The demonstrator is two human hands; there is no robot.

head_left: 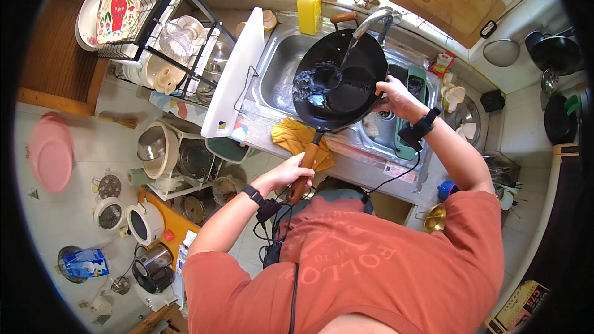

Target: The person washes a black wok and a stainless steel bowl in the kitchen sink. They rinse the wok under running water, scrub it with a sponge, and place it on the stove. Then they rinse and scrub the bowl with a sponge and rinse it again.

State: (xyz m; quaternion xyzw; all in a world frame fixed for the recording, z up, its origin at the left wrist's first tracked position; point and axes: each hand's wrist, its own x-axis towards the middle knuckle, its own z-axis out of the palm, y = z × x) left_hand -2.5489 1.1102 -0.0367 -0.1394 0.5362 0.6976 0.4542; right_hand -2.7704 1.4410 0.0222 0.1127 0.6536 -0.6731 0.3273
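Note:
A black wok (357,74) is held tilted over the double-bowl steel sink (283,62). Its long wooden handle (310,155) is wrapped by my left hand (297,171). On the wok's right rim, my right hand (400,97) grips with the thumb at the edge and the fingers partly hidden beneath. From the chrome faucet (371,23) a stream of water runs into the wok, and water swirls at its left side. The wok's small wooden helper handle (344,17) points toward the window. Just below the wok, a yellow cloth (292,137) lies over the counter's front edge.
A yellow bottle (309,9) stands behind the sink. A white board (236,74) rises on the left, beside a black dish rack (185,32). In the right bowl sits a green plastic basket (413,102). A wooden cutting board (445,0) leans at the window.

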